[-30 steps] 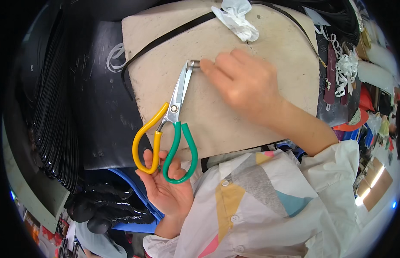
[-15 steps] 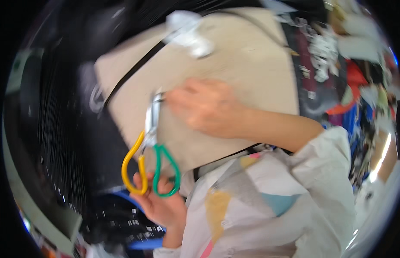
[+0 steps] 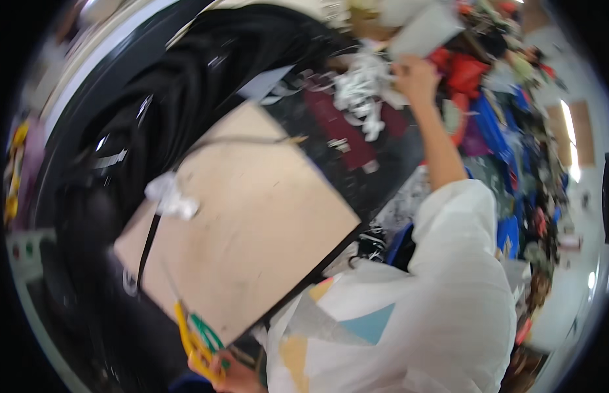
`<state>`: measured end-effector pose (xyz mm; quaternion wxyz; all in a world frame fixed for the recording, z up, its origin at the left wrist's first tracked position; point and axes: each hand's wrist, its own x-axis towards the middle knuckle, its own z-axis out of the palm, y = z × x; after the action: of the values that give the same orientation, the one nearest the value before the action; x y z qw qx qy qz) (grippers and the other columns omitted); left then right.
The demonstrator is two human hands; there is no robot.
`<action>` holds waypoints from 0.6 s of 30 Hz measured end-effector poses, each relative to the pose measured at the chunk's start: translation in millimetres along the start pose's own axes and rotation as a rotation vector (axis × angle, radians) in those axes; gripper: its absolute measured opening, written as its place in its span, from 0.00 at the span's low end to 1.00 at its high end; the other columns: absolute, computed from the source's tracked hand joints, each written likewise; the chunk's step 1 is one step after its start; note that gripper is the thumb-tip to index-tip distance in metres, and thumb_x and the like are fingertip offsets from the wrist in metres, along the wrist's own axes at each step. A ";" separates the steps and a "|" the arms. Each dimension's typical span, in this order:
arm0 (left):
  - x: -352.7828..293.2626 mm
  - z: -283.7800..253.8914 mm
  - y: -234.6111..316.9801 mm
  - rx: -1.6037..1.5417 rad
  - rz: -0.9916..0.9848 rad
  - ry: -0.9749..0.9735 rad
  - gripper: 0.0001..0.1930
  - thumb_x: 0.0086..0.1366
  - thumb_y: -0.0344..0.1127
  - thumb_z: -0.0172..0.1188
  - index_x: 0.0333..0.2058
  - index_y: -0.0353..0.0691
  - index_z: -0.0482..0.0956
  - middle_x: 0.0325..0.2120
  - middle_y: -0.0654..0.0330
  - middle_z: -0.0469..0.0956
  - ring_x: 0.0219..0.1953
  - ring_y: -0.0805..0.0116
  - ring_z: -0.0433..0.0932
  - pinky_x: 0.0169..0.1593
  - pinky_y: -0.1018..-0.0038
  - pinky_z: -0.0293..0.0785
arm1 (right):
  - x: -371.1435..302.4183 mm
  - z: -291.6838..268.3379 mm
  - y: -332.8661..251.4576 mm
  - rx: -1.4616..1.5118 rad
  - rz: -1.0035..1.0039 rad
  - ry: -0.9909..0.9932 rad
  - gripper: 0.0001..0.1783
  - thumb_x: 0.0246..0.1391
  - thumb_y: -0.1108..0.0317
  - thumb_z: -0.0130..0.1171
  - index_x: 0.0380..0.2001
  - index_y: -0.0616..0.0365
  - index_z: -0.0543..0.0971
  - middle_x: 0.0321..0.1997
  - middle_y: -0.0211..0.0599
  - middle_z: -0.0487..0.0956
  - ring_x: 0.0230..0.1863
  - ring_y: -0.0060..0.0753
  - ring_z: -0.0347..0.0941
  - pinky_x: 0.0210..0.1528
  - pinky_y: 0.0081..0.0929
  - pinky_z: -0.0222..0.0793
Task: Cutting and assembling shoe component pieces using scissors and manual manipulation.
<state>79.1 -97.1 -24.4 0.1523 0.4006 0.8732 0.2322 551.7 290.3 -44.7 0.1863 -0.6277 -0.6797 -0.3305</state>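
A pair of scissors (image 3: 198,333) with one yellow and one green handle is in my left hand (image 3: 236,373), low at the front, its blades over the near left edge of the pale board (image 3: 265,216). My right hand (image 3: 418,80) is stretched out to the far right, beside a tangle of white strips (image 3: 363,92) and a pale grey sheet-like piece (image 3: 427,31). Blur hides whether its fingers hold anything. A crumpled white piece (image 3: 172,196) and a black strap (image 3: 149,252) lie at the board's left side.
Shiny black fabric (image 3: 141,124) is heaped along the left and back. A dark red cloth piece (image 3: 334,124) lies on the dark surface beyond the board. Red (image 3: 468,72) and blue cloth (image 3: 494,134) pile up at the right. A thin dark cord (image 3: 245,139) crosses the board's far part.
My right hand has left the board and reached far right to the white strips. The view has swung right. My left hand still has the scissors, now tilted differently.
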 end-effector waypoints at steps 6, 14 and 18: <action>-5.6 34.0 -34.3 -0.349 0.660 0.067 0.22 0.57 0.59 0.57 0.30 0.44 0.83 0.41 0.49 0.64 0.39 0.56 0.68 0.37 0.67 0.67 | 6.9 -85.4 -242.0 1.116 -0.408 -0.120 0.08 0.49 0.75 0.58 0.35 0.57 0.80 0.35 0.38 0.80 0.35 0.37 0.75 0.40 0.28 0.70; 15.0 38.3 -8.5 -0.022 0.886 -0.201 0.24 0.41 0.54 0.68 0.40 0.55 0.82 0.31 0.62 0.70 0.22 0.68 0.66 0.22 0.76 0.63 | -30.0 -74.8 -373.0 1.278 -0.752 -0.421 0.08 0.43 0.74 0.61 0.31 0.58 0.80 0.29 0.37 0.76 0.29 0.37 0.72 0.32 0.31 0.69; 7.6 46.6 -18.4 0.004 0.883 -0.129 0.24 0.45 0.55 0.67 0.43 0.57 0.81 0.32 0.64 0.68 0.21 0.71 0.62 0.22 0.80 0.61 | -37.7 -130.6 -365.3 1.387 -0.655 -0.589 0.05 0.41 0.75 0.61 0.26 0.60 0.78 0.26 0.37 0.74 0.28 0.36 0.72 0.29 0.31 0.68</action>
<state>83.8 -88.5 -74.1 0.0920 0.7490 0.6076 0.2476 179.3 175.9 -55.6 0.2397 -0.2007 -0.8995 0.3053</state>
